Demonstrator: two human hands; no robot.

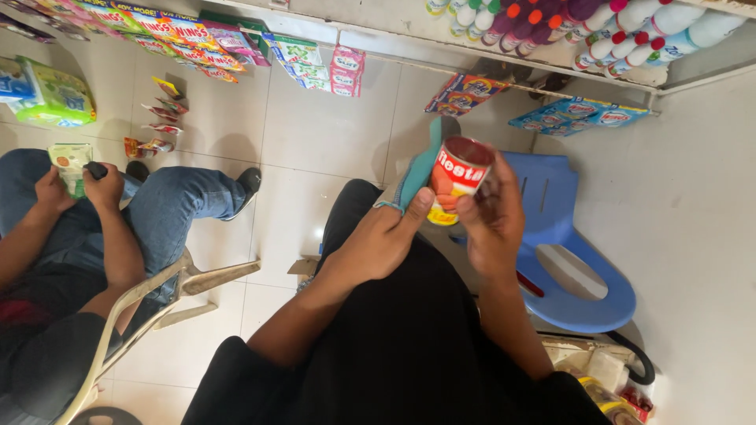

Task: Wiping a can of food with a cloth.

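Head view: right hand grips cylindrical red can; left hand presses soft teal cloth.

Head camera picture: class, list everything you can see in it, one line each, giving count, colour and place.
Can: one, red and white with a yellow base, held up in both hands at the centre.
Cloth: one, teal, pressed against the can's left side.
Stool: one, blue plastic, on the floor right of the can.
Bottles: many, white with red, orange or blue caps, on the upper right shelf.
Packets: many, mixed colours, along the top left shelf.
Sachets: several, red and yellow, on the floor tiles at left.
Seated person: one, in blue jeans, on a pale chair at left, holding a small green packet.
Left hand: holds the cloth against the can.
Right hand: grips the can.
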